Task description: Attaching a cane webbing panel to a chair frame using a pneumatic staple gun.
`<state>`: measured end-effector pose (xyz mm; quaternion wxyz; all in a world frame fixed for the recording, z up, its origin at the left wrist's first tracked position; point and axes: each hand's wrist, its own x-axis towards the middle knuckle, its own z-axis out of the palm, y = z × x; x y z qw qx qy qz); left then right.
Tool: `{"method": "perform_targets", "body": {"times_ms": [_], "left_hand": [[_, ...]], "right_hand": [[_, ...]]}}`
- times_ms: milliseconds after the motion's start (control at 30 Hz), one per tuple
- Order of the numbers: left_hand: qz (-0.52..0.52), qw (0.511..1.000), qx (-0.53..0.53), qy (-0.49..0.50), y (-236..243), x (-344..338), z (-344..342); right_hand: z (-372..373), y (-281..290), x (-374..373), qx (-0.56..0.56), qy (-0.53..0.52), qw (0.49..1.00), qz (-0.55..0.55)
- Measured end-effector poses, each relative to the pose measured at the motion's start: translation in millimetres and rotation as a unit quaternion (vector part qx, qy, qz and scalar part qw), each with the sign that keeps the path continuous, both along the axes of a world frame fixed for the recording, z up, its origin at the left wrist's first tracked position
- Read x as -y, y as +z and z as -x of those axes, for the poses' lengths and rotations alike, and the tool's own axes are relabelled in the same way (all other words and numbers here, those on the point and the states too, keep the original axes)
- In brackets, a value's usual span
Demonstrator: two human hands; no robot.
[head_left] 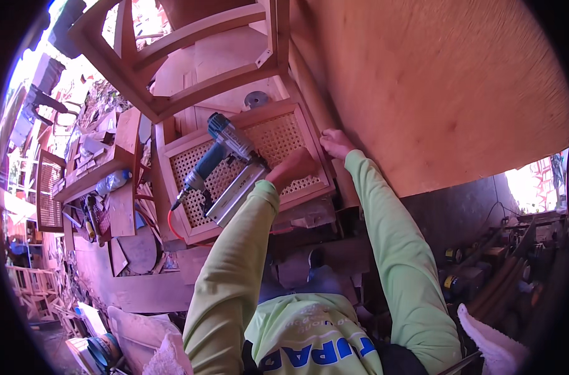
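A framed cane panel (200, 167) lies flat on the cluttered bench in front of me. Across its woven mesh rests a teal and grey pneumatic nail gun (233, 139), with a red air hose (172, 226) at its handle end. My left hand (295, 167) is closed over the panel's right half, beside the nail gun; whatever its fingers hold is hidden. Just past the panel's right edge, my right hand (336, 142) has its fingers curled together near the wooden rail; I cannot make out what is in them. A small round metal disc (256, 99) sits behind the panel.
A wooden chair frame (212, 87) stands at the far side. A large plywood sheet (459, 94) rises along the right. Wood offcuts (100, 147) and a second cane panel (50, 190) crowd the left. Dark tools and metal parts (484, 269) lie low at right.
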<state>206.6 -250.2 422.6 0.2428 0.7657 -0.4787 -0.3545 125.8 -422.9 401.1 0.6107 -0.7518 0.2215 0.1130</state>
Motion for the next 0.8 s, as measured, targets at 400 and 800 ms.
{"method": "perform_targets", "body": {"times_ms": [400,800], "left_hand": [[0.252,0.895,0.038,0.366,76.3,-158.4,136.2],[0.236,0.937,0.131,0.221,57.0,-125.1,134.2]], "right_hand": [[-13.7,5.9,-46.3,0.083,0.014,0.865,0.494],[-18.1,-31.9,-29.3,0.147,0.034,0.857,0.492]]}}
